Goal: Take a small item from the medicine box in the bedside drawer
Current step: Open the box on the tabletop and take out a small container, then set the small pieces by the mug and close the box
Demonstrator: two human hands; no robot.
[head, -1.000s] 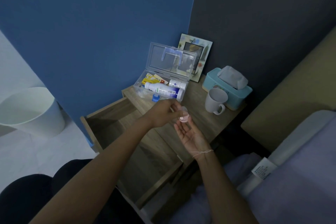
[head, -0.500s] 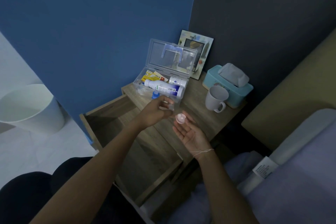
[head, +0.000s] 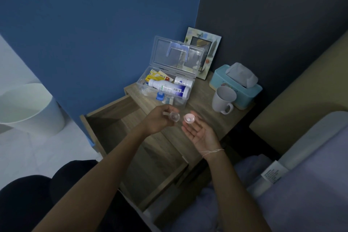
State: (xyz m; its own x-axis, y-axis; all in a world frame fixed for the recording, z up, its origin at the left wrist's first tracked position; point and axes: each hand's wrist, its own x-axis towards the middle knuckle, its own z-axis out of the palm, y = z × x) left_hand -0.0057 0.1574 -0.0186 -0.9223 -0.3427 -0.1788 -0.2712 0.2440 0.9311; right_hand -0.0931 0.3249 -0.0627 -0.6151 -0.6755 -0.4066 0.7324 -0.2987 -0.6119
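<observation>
The clear medicine box (head: 148, 88) stands on the bedside table with its lid up; inside lie a white bottle (head: 167, 88), a small white jar and yellow packets. The drawer (head: 105, 118) below is pulled out. My left hand (head: 158, 121) pinches a small clear cap (head: 174, 116). My right hand (head: 201, 132) is palm up, and its fingertips hold a small pink round case (head: 189, 118) with a white pill in it. The two hands are a little apart, in front of the box.
A white mug (head: 223, 100), a teal tissue box (head: 235, 83) and a picture frame (head: 202, 51) stand on the table top (head: 199, 103). A white bin (head: 28, 111) is on the floor at left. The bed (head: 301, 184) lies at right.
My hands were together on the small case; now my left hand has drawn left with the clear cap. The pink case stays open in my right hand.
</observation>
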